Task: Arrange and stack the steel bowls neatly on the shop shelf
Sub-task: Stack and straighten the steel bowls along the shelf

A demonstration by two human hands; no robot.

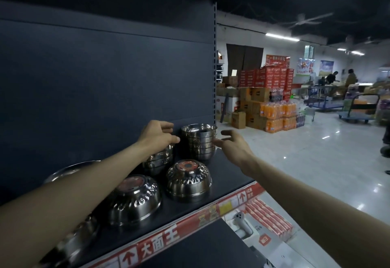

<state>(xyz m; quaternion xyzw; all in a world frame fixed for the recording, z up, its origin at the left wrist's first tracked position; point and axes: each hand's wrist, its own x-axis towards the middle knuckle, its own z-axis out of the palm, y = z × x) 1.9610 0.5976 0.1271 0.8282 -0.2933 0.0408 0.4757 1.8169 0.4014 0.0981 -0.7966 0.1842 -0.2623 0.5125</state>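
A tall stack of upright steel bowls (199, 141) stands at the back right corner of the dark shelf (230, 168). My right hand (234, 144) touches its right side with straight fingers. To its left my left hand (157, 134) hovers with loosely curled fingers and holds nothing; a shorter stack of bowls (158, 161) sits right under it. In front lie two upturned patterned bowls with red stickers, one on the right (188, 180) and one on the left (135, 199). My left forearm partly hides more bowls (71, 244) at the lower left.
The shelf's back panel (105, 78) is bare and dark. A red price strip (168, 238) runs along the front edge. Below lie red packs (268, 217) and a white device (242, 223). To the right is an open shiny floor (306, 162), with stacked cartons and orange drink bottles (276, 118) beyond.
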